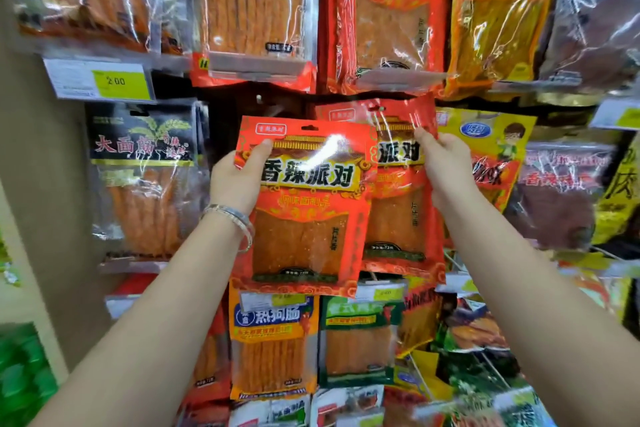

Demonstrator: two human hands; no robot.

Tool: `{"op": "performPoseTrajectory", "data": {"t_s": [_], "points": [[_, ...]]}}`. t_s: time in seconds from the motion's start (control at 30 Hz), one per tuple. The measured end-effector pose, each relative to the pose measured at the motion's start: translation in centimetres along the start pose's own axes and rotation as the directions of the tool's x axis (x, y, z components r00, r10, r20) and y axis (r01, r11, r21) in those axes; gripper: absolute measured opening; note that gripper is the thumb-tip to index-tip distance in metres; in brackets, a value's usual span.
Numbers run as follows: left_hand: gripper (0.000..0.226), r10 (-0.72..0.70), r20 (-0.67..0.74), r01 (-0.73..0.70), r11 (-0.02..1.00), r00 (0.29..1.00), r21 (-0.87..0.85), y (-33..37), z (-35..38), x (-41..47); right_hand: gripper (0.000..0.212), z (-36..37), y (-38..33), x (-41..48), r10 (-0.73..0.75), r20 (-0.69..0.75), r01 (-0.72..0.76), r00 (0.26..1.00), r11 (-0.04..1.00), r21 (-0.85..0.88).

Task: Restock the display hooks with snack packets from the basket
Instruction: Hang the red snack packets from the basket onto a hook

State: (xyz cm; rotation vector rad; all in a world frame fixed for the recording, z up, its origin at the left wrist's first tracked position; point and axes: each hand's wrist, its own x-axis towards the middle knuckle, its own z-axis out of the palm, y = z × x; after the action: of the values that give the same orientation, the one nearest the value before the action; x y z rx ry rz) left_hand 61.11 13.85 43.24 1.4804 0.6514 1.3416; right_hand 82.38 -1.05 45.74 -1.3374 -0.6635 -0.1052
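Both arms raised; left hand [239, 180] grips red packet [304, 204]; right hand [446, 163] pinches hanging packet [398, 191] top.

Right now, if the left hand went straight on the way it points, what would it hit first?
Left hand would likely meet what looks like a hook in the dark gap above its red packet; depth is unclear.

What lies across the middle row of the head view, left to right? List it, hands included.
black packet → left hand → front red packet → rear red packet → right hand → yellow packet
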Motion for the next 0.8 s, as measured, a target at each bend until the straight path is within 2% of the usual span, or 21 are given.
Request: {"op": "performPoseTrajectory", "data": {"t_s": [0.07, 0.17, 0.27, 0.33, 0.4, 0.43, 0.47, 0.53, 0.57, 0.63, 0.7, 0.8], "points": [[0.027, 0.013, -0.014, -0.013, 1.0, 1.0, 0.013, 0.1, 0.1, -0.2, 0.015, 0.1, 0.1, 0.2, 0.027, 0.012, -0.027, 1.0, 1.0, 0.0], [0.028, 0.024, -0.037, -0.024, 1.0, 0.999, 0.011, 0.4, 0.1, -0.6, 0.027, 0.2, 0.9, 0.4, 0.061, 0.015, -0.061, 0.998, 0.997, -0.049], [0.028, 0.018, -0.031, -0.018, 1.0, 0.999, 0.001, 0.6, 0.5, -0.9, 0.031, 0.2, 1.5, 0.2, -0.044, -0.05, 0.035, 0.998, 0.984, -0.173], [0.027, 0.014, -0.024, -0.015, 0.999, 1.0, -0.035, 0.8, 0.9, -1.1, 0.047, -0.2, 1.6, -0.2, -0.15, -0.134, 0.116, 0.98, 0.965, -0.234], [0.028, 0.023, -0.024, -0.024, 0.999, 0.999, -0.04, 0.9, 1.6, -1.3, 0.036, -0.6, 1.5, -0.5, -0.208, -0.158, 0.168, 0.965, 0.958, -0.233], [0.028, 0.03, -0.011, -0.03, 0.999, 0.999, -0.043, 1.1, 2.1, -1.5, 0.028, -0.7, 1.2, -0.8, -0.169, -0.108, 0.153, 0.98, 0.979, -0.138], [0.028, 0.033, 0.011, -0.032, 0.998, 0.999, -0.062, 1.3, 2.6, -1.7, 0.029, -0.6, 0.6, -1.1, -0.094, -0.001, 0.094, 0.996, 0.996, -0.008], [0.023, 0.028, 0.055, -0.022, 0.995, 0.998, -0.093, 1.6, 4.0, -2.1, 0.049, -0.5, -0.4, -1.5, 0.057, 0.247, -0.09, 0.967, 0.988, 0.124], [0.021, 0.026, 0.078, -0.018, 0.995, 0.997, -0.101, 1.8, 4.6, -2.3, 0.056, -0.5, -0.6, -1.5, 0.088, 0.297, -0.13, 0.951, 0.984, 0.125], [0.019, 0.052, 0.109, -0.039, 0.993, 0.993, -0.115, 1.9, 5.8, -2.6, 0.046, -0.4, -0.7, -1.4, 0.069, 0.264, -0.112, 0.962, 0.982, 0.153], [0.017, 0.125, 0.075, -0.117, 0.988, 0.989, -0.099, 1.8, 6.7, -2.5, 0.032, -0.7, -0.8, -1.3, 0.0, 0.2, -0.038, 0.98, 0.982, 0.185], [0.059, 0.286, 0.091, -0.285, 0.958, 0.954, -0.029, 2.4, 7.2, -2.3, 0.009, -1.1, -0.9, -0.7, -0.147, 0.151, 0.129, 0.978, 0.984, 0.124]]}}
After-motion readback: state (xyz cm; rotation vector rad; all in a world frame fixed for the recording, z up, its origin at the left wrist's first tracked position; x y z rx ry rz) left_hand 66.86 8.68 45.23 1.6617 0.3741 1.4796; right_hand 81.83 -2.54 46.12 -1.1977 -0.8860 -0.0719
